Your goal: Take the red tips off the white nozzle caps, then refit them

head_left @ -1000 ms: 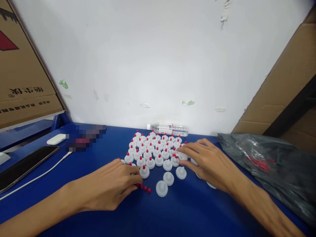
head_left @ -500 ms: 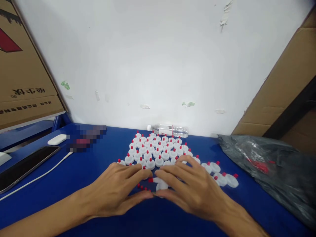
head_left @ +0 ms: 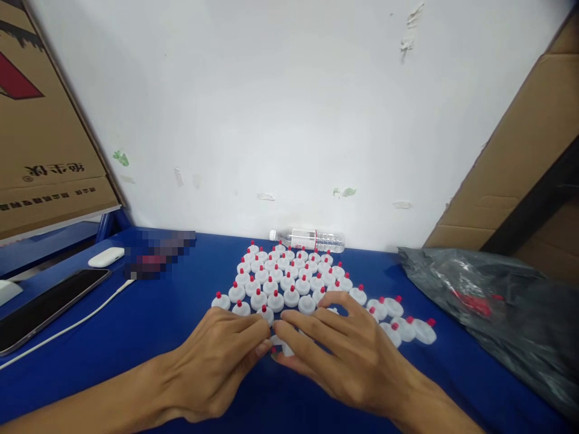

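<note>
Several white round caps with red tips [head_left: 287, 274] stand packed in rows on the blue table [head_left: 149, 313]. My left hand [head_left: 224, 358] and my right hand [head_left: 348, 355] meet fingertip to fingertip at the front of the group. Between the fingertips sits a white cap [head_left: 281, 345], pinched from both sides, with a bit of red showing under it. More red-tipped caps [head_left: 404, 325] lie loose to the right of my right hand. What else the fingers cover is hidden.
A clear water bottle [head_left: 310, 239] lies against the white wall behind the caps. A dark plastic bag [head_left: 493, 301] with red pieces inside fills the right side. A phone [head_left: 43, 307], a white cable [head_left: 76, 322] and a white case [head_left: 106, 257] sit at left. Cardboard boxes [head_left: 40, 138] flank both sides.
My right hand came off the caps at right and swept left to the front centre. Both hands closed together on a white cap. The loose red tips and bare caps are now covered.
</note>
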Motion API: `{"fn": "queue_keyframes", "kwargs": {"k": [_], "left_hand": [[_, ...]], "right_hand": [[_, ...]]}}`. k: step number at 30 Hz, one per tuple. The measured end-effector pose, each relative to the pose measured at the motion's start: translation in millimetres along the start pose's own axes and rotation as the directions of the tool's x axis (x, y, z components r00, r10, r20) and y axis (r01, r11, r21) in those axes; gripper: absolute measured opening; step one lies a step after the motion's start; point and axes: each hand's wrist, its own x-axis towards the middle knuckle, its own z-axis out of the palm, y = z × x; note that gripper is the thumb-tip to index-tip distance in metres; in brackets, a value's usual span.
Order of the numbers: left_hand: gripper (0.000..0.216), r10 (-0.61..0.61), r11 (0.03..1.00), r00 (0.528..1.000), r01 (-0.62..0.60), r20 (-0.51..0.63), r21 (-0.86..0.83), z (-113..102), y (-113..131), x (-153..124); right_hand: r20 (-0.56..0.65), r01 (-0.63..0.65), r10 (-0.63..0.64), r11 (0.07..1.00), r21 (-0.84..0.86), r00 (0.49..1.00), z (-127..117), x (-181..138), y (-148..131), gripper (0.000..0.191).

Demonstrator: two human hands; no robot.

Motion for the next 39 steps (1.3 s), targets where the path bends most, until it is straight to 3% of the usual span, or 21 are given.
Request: {"fn": "queue_keyframes", "kwargs": {"k": [6,9,10,13,16,19,22,28,33,36,39], "left_hand": [[0.027,-0.148,0.98,0.989,0.15,0.026,-0.131,-4.5,7.0,-0.6],[0.034,-0.222,0.956,0.975,0.218,0.002,-0.198,-12.6,2.4,0.7],[0.036,-0.231,0.952,0.973,0.224,-0.014,-0.207,-15.6,-0.5,1.4],[0.032,-0.104,0.991,0.99,0.096,-0.092,-0.094,-22.0,-10.7,3.7],[0.026,0.072,0.991,0.993,-0.061,-0.091,0.117,-22.0,-19.0,4.4],[0.027,0.101,0.974,0.994,-0.088,-0.052,0.207,-18.9,-25.2,3.9],[0.032,0.093,0.962,0.995,-0.08,-0.035,0.261,-18.9,-29.0,3.7],[0.025,-0.08,0.965,0.981,0.033,0.174,0.259,-30.0,-23.8,5.3],[0.013,-0.107,0.948,0.952,0.011,0.286,0.319,-34.0,-23.0,6.3],[0.017,-0.064,0.923,0.947,-0.064,0.315,0.38,-34.2,-24.3,6.8],[0.018,-0.083,0.918,0.935,-0.064,0.346,0.392,-34.5,-23.7,7.4]], "right_hand": [[-0.031,0.041,-0.044,0.996,-0.075,0.999,-6.5,0.5,-2.5,0.02],[0.024,0.052,-0.049,0.985,-0.167,0.999,-17.6,-11.1,19.1,0.027],[0.02,-0.007,0.012,0.971,-0.239,1.0,-22.0,-16.4,30.1,0.026],[-0.027,-0.222,0.23,0.896,-0.385,0.973,-33.1,-29.4,62.4,0.023],[-0.04,-0.292,0.299,0.885,-0.363,0.954,-38.0,-32.0,77.1,0.013],[0.022,-0.307,0.33,0.899,-0.312,0.944,-38.1,-30.0,73.9,0.007],[0.126,-0.375,0.42,0.884,-0.279,0.899,-35.2,-34.6,67.0,0.006],[0.408,-0.411,0.428,0.902,-0.134,0.806,-28.5,-53.1,68.1,0.013],[0.496,-0.474,0.468,0.872,-0.123,0.731,-26.4,-57.5,73.1,0.016],[0.537,-0.488,0.464,0.866,-0.109,0.705,-24.1,-59.1,73.7,0.019],[0.55,-0.49,0.459,0.866,-0.101,0.698,-23.9,-59.0,72.8,0.019]]}}
